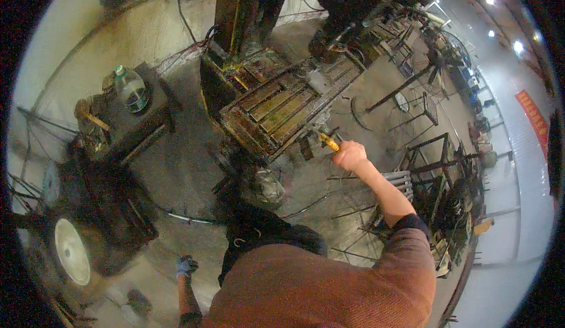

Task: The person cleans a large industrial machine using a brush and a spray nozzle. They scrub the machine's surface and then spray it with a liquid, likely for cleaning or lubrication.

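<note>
My right hand reaches forward and is closed around a yellow tool handle at the near edge of a rusty machine table with long slots. The tool's working end is hidden against the table's edge. My left hand, in a blue glove, hangs low by my side over the concrete floor, fingers curled; I cannot tell whether it holds anything. My rust-coloured sleeve fills the lower middle of the view.
A dark workbench at left carries a clear plastic bottle and a hammer. A white disc lies lower left. Metal frames and stools crowd the right. Thin rods and cables lie across the floor.
</note>
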Motion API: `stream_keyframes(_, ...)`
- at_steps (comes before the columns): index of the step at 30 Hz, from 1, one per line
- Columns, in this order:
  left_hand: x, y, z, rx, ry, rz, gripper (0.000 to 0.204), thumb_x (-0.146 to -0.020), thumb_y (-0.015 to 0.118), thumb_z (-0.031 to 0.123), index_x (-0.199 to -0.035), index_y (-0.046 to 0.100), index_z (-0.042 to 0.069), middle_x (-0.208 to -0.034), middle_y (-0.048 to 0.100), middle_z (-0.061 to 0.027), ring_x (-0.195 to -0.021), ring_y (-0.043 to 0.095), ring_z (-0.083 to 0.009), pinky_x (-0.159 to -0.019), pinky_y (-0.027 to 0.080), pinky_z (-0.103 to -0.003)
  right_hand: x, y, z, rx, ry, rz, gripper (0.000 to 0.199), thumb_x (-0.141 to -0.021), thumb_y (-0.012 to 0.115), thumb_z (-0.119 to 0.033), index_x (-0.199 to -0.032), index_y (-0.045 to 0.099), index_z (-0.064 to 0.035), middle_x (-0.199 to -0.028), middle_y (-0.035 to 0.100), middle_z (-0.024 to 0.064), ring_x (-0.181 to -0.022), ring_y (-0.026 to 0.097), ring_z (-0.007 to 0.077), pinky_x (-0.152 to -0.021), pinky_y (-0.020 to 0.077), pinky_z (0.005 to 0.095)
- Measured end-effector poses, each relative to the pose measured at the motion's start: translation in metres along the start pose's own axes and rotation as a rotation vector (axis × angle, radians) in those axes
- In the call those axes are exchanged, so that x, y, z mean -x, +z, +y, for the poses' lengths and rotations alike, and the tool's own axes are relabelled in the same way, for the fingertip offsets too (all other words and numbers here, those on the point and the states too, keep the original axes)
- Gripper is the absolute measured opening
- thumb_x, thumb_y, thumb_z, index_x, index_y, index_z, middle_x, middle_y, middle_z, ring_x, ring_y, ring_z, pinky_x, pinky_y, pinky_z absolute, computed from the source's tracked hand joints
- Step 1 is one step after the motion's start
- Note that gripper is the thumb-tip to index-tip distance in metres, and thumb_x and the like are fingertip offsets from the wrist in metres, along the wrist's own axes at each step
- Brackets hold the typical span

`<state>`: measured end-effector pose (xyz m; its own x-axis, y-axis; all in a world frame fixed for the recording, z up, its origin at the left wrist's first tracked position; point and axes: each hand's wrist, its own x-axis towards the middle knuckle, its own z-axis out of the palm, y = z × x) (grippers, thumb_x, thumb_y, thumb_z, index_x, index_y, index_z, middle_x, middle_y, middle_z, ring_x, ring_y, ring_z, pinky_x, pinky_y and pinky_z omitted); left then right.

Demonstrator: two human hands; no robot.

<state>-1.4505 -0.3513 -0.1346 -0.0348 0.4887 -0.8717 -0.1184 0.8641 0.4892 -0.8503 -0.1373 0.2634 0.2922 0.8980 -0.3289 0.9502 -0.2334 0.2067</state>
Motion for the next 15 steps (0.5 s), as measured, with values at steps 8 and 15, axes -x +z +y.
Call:
stream_keyframes(8,0.005,-0.022,0.015,0.199,0.539,-0.028,0.010,-0.074,0.050,0.006,-0.083,0.055,0.003,-0.064,0.056,-0.0109,-0.048,0.053,-0.0221,-0.039,0.039,-0.032,-0.019,-0.016,0.008,-0.007,-0.167,0.009,0.033,-0.067,0.051,-0.033,-0.078,0.061,-0.0044,-0.088,0.060,0.0137,-0.085,0.057,0.0261,-0.072,0.0457,0.0359)
stream_keyframes(15,0.078,0.074,0.041,0.237,0.239,0.295,0.017,-0.077,0.045,0.009,-0.091,0.054,0.002,-0.068,0.058,-0.0115,-0.049,0.054,-0.0221,-0.040,0.040,-0.029,-0.109,0.022,0.042,-0.119,-0.168,-0.048,0.032,-0.067,0.051,-0.034,-0.079,0.061,-0.0064,-0.091,0.058,0.0139,-0.084,0.057,0.0266,-0.071,0.0460,0.0340)
